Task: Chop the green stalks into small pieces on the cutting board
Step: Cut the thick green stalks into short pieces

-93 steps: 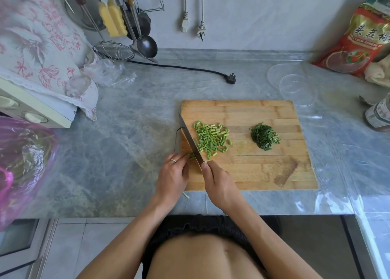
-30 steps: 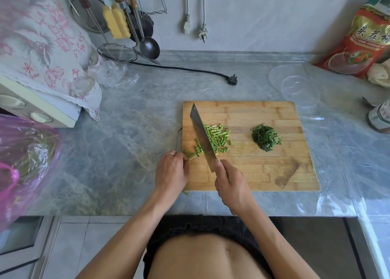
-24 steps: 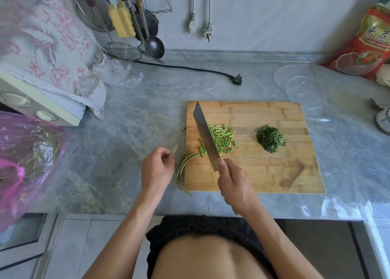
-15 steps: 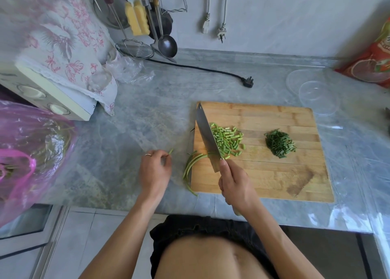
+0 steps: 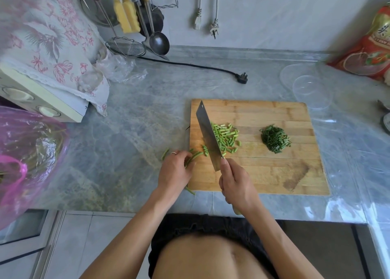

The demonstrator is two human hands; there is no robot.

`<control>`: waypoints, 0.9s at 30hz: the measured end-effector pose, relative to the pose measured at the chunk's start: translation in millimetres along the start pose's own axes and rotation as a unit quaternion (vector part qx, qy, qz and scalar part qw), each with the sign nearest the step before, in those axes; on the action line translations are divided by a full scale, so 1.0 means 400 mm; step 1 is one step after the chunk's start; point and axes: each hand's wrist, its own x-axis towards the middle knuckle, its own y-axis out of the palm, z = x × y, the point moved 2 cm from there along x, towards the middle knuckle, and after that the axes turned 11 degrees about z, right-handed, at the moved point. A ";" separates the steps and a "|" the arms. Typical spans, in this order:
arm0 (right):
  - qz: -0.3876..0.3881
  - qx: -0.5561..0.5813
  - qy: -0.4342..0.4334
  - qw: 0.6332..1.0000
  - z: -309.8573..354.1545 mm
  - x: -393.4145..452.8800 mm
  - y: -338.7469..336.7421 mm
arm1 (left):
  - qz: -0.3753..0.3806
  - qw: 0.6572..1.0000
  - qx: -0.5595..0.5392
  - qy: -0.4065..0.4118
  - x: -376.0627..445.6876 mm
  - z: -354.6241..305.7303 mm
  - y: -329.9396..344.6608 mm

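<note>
A wooden cutting board (image 5: pixel 274 173) lies on the grey counter. My left hand (image 5: pixel 174 171) grips a few long green stalks (image 5: pixel 195 156) at the board's left edge; their tips reach onto the wood and their tails hang off the near edge. My right hand (image 5: pixel 236 183) holds a cleaver (image 5: pixel 209 137) by its handle, the blade tilted over the board just right of the stalk tips. A pile of light green chopped pieces (image 5: pixel 225 137) lies beside the blade. A darker pile of finely chopped greens (image 5: pixel 274 139) sits further right.
A pink plastic bag (image 5: pixel 25 152) holding more greens sits at the left. A cloth-covered appliance (image 5: pixel 42 63), hanging utensils (image 5: pixel 137 25), a black plug (image 5: pixel 241 78), clear plastic bowls (image 5: pixel 312 91) and a red packet (image 5: pixel 369 50) ring the counter. The counter's front edge lies just below my hands.
My left hand let go of the stalks, drew out to the left, then came back and took hold of them again at the board's edge. The cleaver stayed raised near the chopped pile.
</note>
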 end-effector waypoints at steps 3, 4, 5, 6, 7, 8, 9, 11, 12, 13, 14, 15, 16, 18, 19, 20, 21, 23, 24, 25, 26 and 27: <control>-0.001 0.001 0.007 1.000 -0.008 -0.001 0.005 | 0.004 1.000 -0.020 0.003 -0.003 0.004 -0.002; 0.000 0.004 0.009 1.000 -0.010 -0.001 0.006 | 0.005 0.999 -0.039 0.000 -0.006 0.005 -0.006; 0.001 0.007 0.011 1.000 -0.012 0.000 0.007 | 0.004 0.998 -0.067 -0.003 -0.011 0.005 -0.011; 0.002 0.009 0.011 1.000 -0.012 0.001 0.006 | 0.000 0.995 -0.103 -0.013 -0.016 0.005 -0.018; 0.004 0.012 0.009 1.000 -0.012 0.000 0.005 | -0.006 0.988 -0.151 -0.033 -0.020 0.010 -0.025; 0.006 0.015 0.006 1.000 -0.011 0.000 0.005 | -0.011 0.976 -0.209 -0.063 -0.022 0.021 -0.033; 0.007 0.016 0.004 1.000 -0.010 0.000 0.004 | -0.017 0.957 -0.272 -0.100 -0.021 0.036 -0.040; 0.008 0.011 0.002 1.000 -0.011 0.000 0.002 | -0.028 0.908 -0.386 -0.158 -0.019 0.063 -0.048; 0.010 0.010 0.002 1.000 -0.011 0.001 0.004 | -0.030 0.892 -0.416 -0.176 -0.019 0.071 -0.050; 0.013 0.011 0.002 1.000 -0.012 0.003 0.006 | -0.026 0.883 -0.429 -0.187 -0.017 0.074 -0.049; 0.017 0.012 0.003 1.000 -0.013 0.005 0.009 | -0.019 0.880 -0.434 -0.194 -0.017 0.074 -0.047; 0.021 0.010 0.003 1.000 -0.014 0.006 0.012 | -0.013 0.880 -0.432 -0.196 -0.017 0.072 -0.043; 0.024 0.006 0.004 1.000 -0.013 0.006 0.015 | -0.009 0.882 -0.428 -0.198 -0.015 0.070 -0.037; 0.027 -0.001 0.003 1.000 -0.012 0.005 0.018 | -0.013 0.893 -0.404 -0.197 -0.006 0.067 -0.031; 0.028 -0.003 0.002 1.000 -0.011 0.004 0.018 | -0.019 0.899 -0.391 -0.195 -0.001 0.063 -0.032; 0.028 -0.004 0.002 1.000 -0.011 0.003 0.019 | -0.027 0.905 -0.377 -0.193 0.004 0.061 -0.034; 0.027 -0.004 0.003 1.000 -0.012 0.002 0.018 | -0.032 0.913 -0.360 -0.191 0.006 0.057 -0.038; 0.026 -0.003 0.006 1.000 -0.016 0.002 0.018 | -0.033 0.933 -0.305 -0.189 0.005 0.053 -0.042; 0.025 -0.004 0.008 1.000 -0.019 0.001 0.018 | -0.036 0.943 -0.272 -0.188 0.001 0.051 -0.043; 0.025 -0.004 0.011 1.000 -0.019 0.002 0.017 | -0.040 0.953 -0.240 -0.181 -0.004 0.051 -0.044; 0.024 -0.005 0.013 1.000 -0.023 0.001 0.016 | -0.045 0.961 -0.212 -0.173 -0.009 0.050 -0.042; 0.023 -0.004 0.012 1.000 -0.022 0.002 0.016 | -0.048 0.968 -0.187 -0.159 -0.011 0.051 -0.042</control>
